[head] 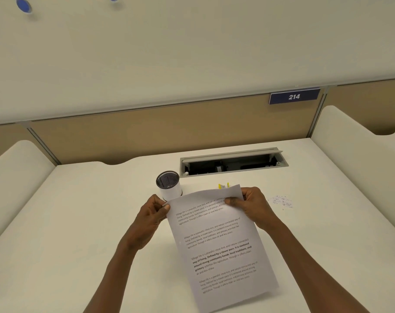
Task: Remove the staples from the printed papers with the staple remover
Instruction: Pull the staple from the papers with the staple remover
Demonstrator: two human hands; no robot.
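White printed papers [217, 240] lay slanted on desk [79, 222], top edge lifted. Left hand [152, 215] pinched top-left corner; right hand [248, 205] pinched top-right corner. Yellow staple remover [223, 185] lay just behind papers, untouched. Step seemed: checking corners for staple. Next move likely needed one hand freed for remover.

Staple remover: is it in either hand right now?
No: both hands pinch the printed papers; the yellow staple remover lies on the desk behind them.

papers [217, 240] on desk [79, 222], cup [169, 185] behind left, staple remover [223, 185] behind
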